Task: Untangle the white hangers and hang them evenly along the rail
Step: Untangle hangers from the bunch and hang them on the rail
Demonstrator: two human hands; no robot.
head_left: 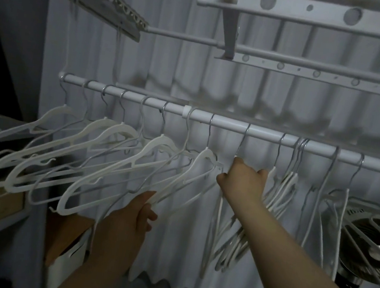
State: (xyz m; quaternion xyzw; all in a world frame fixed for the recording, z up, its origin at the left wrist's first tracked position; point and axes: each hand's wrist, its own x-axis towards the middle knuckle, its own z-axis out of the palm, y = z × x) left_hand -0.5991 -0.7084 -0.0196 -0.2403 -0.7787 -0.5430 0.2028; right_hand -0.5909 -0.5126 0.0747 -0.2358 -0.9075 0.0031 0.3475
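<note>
Head view: right hand (243, 183) grips one hanger's neck just under the rail (266, 133). Left hand (128, 218) pinches a splayed neighbour's lower arm. White hangers (109, 157) look light, springy and snag-prone, best held at the neck. Tight bunch (285, 191) hangs right.

White hangers (99, 155), white rail (230, 125), white curtain (169, 250)
</note>
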